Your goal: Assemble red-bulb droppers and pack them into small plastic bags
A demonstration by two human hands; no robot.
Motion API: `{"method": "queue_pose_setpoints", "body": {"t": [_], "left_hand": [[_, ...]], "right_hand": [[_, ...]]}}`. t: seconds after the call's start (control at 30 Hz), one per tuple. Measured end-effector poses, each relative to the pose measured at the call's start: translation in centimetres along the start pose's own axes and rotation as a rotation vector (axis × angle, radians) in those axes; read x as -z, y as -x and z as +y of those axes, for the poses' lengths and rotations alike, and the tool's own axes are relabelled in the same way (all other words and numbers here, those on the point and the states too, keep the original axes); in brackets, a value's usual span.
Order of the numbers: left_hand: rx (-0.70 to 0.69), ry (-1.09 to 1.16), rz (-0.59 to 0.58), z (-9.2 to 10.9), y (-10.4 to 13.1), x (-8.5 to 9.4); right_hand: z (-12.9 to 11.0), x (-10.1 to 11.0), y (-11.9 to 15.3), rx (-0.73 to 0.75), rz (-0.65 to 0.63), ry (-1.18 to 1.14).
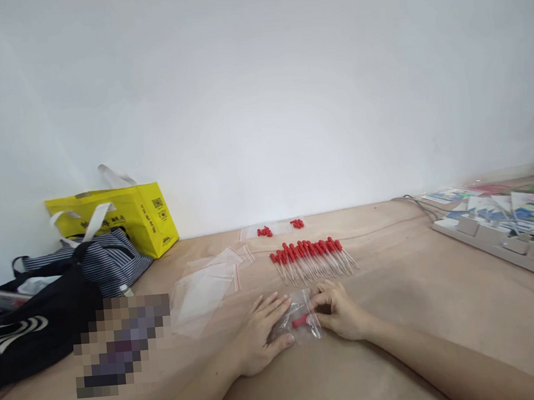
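Observation:
My left hand (264, 334) lies flat with fingers spread, pressing the left part of a small clear zip bag (298, 305) onto the table. A red rubber dropper bulb (299, 322) shows at the bag, near its right edge. My right hand (338, 311) is curled at that edge, thumb and finger pinched at the bulb's right end; whether a glass stem is attached is hidden by the fingers. Just beyond both hands lies a row of several droppers (308, 258), red bulbs pointing to the wall and pale stems towards me.
Flat clear zip bags (204, 291) overlap on the left. Loose red bulbs (264, 231) lie on a bag near the wall. A yellow bag (162, 220), a striped bag (124, 260) and a black bag (41, 329) stand left. A white power strip (497, 249) with cables lies right.

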State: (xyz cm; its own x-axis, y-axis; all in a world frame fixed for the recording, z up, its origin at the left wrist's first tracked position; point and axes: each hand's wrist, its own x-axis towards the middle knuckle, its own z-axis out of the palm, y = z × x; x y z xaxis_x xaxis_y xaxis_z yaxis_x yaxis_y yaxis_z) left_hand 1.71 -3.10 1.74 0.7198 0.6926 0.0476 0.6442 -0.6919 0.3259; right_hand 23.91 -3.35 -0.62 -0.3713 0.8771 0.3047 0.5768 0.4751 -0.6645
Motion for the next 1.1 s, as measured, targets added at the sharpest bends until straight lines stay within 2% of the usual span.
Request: {"method": "queue_pose_setpoints", "body": {"t": [0.1,0.2,0.33,0.43,0.57,0.7,0.87,1.0,1.1], "left_hand": [[-0.001,-0.011,0.000,0.2,-0.1,0.1],[0.002,-0.012,0.013,0.5,0.0,0.4],[0.015,-0.005,0.043,0.7,0.0,0.4],[0.008,0.020,0.076,0.5,0.1,0.2],[-0.008,0.046,0.098,0.2,0.2,0.1],[-0.029,0.064,0.068,-0.2,0.3,-0.1],[-0.039,0.091,0.067,-0.4,0.3,-0.1],[-0.047,0.095,0.041,-0.1,0.5,0.4],[-0.045,0.082,0.018,0.1,0.7,0.7]], "right_hand": [[-0.4,0.2,0.1,0.023,-0.041,0.140],[0.1,1.1,-0.4,0.006,0.055,0.293],[2.1,2.9,-3.1,-0.187,0.295,0.486],[3.8,3.7,-5.9,-0.362,0.346,0.523],[5.4,3.6,-8.9,-0.479,0.422,0.541],[6.4,3.5,-10.1,-0.536,0.467,0.496],[7.0,4.0,-10.2,-0.558,0.536,0.348],[7.1,5.0,-9.5,-0.491,0.589,0.136],[6.6,5.4,-7.9,-0.407,0.633,-0.041]]}}
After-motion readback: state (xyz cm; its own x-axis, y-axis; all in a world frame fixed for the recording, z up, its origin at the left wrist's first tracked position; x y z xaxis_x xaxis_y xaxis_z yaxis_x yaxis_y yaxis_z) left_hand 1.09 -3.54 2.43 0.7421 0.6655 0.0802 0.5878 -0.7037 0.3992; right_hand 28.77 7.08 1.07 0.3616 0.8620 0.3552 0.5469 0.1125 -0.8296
